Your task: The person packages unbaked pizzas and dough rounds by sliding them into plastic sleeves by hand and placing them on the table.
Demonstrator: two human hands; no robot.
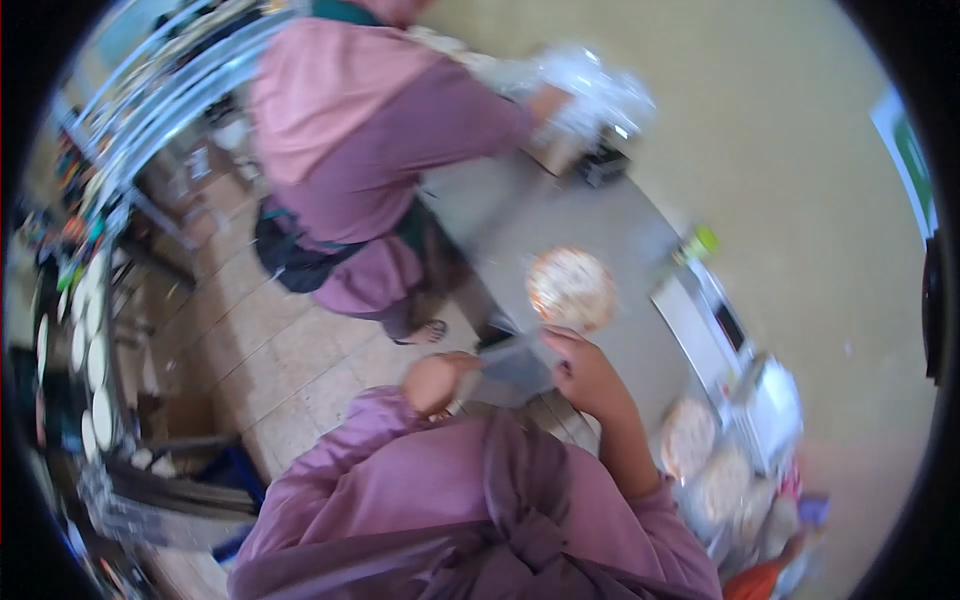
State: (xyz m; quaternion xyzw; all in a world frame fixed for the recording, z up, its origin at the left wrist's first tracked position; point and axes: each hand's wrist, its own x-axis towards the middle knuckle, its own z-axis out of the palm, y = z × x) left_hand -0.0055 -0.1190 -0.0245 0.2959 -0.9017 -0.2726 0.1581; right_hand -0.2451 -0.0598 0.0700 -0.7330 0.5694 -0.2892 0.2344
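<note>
At the front edge of the worktop (635, 365), a piece of translucent plastic (515, 370) is held between two hands; whether it is a bag or a loose sheet cannot be told. Its left side is gripped by the curled fingers of the left hand (437, 383), and its right side is pinched by the right hand (580, 370), with the fingertips near the rim of a topped round (570, 288). Whether that rim is touched cannot be told. The round lies flat, inward from the front edge.

For good handling, the plastic is best held by its sides with light, even tension, so that creases are avoided. The fingertips should be lifted clear of the topping, and the round is best supported from beneath, since a thin base could bend.

Toward the worktop's far end, clear plastic (590, 95) is handled by a co-worker (350, 150). Along the wall-side edge, a pale device with a dark panel (695, 320) is placed, with wrapped rounds (688, 440) nearer. On the wall, a green and white sign (905, 150) is partly seen; no brand, label or writing can be read.
</note>
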